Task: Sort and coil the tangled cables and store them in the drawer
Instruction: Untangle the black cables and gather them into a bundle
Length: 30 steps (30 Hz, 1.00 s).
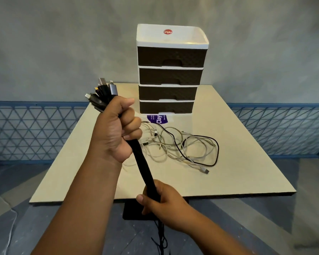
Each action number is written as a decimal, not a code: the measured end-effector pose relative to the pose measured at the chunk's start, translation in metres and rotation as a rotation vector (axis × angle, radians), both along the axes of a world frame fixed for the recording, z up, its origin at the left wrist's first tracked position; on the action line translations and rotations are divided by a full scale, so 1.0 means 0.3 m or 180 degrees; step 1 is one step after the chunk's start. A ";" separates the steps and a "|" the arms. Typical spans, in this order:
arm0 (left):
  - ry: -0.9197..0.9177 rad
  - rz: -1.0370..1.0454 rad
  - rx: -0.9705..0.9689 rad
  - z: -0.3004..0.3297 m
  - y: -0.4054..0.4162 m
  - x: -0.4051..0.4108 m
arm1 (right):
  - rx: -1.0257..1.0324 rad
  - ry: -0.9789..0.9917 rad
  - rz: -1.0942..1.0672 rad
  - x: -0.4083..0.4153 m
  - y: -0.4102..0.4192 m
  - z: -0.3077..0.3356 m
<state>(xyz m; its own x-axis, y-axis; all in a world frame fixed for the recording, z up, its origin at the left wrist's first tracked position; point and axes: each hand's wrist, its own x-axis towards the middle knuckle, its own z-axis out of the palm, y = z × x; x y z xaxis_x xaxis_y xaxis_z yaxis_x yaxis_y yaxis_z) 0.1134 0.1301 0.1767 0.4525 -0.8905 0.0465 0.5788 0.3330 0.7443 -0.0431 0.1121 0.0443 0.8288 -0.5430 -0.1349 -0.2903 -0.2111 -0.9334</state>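
Left hand (116, 126) fisted tight round black cable bundle (143, 162) just below the plugs (103, 91), prob. to keep ends aligned; right hand (160, 199) curled round bundle lower down, pulling it straight. White/black tangle (180, 148) lies on table (228, 181) before drawer unit (170, 70). All 4 drawers closed; contents not visible.

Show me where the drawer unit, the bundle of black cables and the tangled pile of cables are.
drawer unit (170, 74): head view, front of the second drawer from the top.
bundle of black cables (143, 162): head view, the stretch between the two hands.
tangled pile of cables (175, 146): head view, middle of the tangle on the table.
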 end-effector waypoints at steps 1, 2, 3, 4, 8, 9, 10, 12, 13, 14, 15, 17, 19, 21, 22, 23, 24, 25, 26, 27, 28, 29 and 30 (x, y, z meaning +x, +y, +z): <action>0.0043 0.0007 0.0049 0.005 -0.023 0.045 | 0.0027 0.0042 -0.0008 0.022 -0.013 -0.014; 0.0070 -0.0015 0.0089 0.012 -0.043 0.086 | 0.0061 0.0071 -0.0009 0.040 -0.023 -0.025; 0.0088 -0.0059 0.0123 0.015 -0.064 0.127 | 0.0098 0.0084 -0.0018 0.059 -0.034 -0.030; 0.0104 -0.0112 0.0141 0.018 -0.084 0.162 | 0.0116 0.0103 -0.0034 0.075 -0.046 -0.034; 0.0180 -0.0324 0.0130 0.008 -0.170 0.242 | 0.0042 0.0317 -0.0105 0.116 -0.097 -0.032; 0.0192 -0.0380 0.0124 0.001 -0.194 0.251 | 0.0024 0.0390 -0.0094 0.124 -0.108 -0.027; 0.0181 -0.0410 0.0122 -0.006 -0.214 0.256 | -0.0022 0.0459 -0.0058 0.130 -0.118 -0.020; 0.0149 -0.0430 0.0131 -0.023 -0.258 0.267 | -0.0132 0.0576 0.0033 0.142 -0.145 -0.006; 0.0141 -0.0423 0.0150 -0.030 -0.277 0.273 | -0.0168 0.0631 0.0091 0.145 -0.161 0.001; 0.0144 -0.0419 0.0170 -0.037 -0.295 0.279 | -0.0176 0.0700 0.0157 0.147 -0.179 0.006; 0.0151 -0.0412 0.0192 -0.043 -0.310 0.285 | -0.0172 0.0752 0.0237 0.146 -0.197 0.012; 0.0171 -0.0395 0.0243 -0.058 -0.341 0.300 | -0.0208 0.0835 0.0369 0.144 -0.241 0.017; 0.0190 -0.0356 0.0307 -0.074 -0.367 0.309 | -0.0241 0.0845 0.0327 0.136 -0.290 0.021; 0.0216 -0.0325 0.0339 -0.090 -0.392 0.309 | -0.0376 0.0752 0.0056 0.118 -0.355 0.028; 0.0223 -0.0304 0.0355 -0.098 -0.405 0.306 | -0.0472 0.0670 -0.0134 0.106 -0.395 0.032; 0.0231 -0.0276 0.0370 -0.105 -0.419 0.300 | -0.0521 0.0557 -0.0352 0.091 -0.441 0.038; 0.0242 -0.0254 0.0382 -0.111 -0.434 0.295 | -0.0551 0.0446 -0.0591 0.076 -0.490 0.043; 0.0255 -0.0239 0.0395 -0.115 -0.447 0.290 | -0.0643 0.0380 -0.0843 0.063 -0.539 0.048; 0.0267 -0.0222 0.0411 -0.120 -0.463 0.283 | -0.0840 0.0400 -0.1093 0.049 -0.596 0.046; 0.0277 -0.0201 0.0432 -0.125 -0.479 0.277 | -0.1120 0.0502 -0.1328 0.034 -0.654 0.041; 0.0286 -0.0181 0.0452 -0.129 -0.495 0.271 | -0.1435 0.0657 -0.1545 0.018 -0.717 0.031; 0.0300 -0.0164 0.0471 -0.133 -0.511 0.266 | -0.1711 0.0831 -0.1744 -0.002 -0.780 0.014; 0.0320 -0.0143 0.0490 -0.135 -0.523 0.262 | -0.1930 0.1037 -0.1891 -0.023 -0.840 -0.007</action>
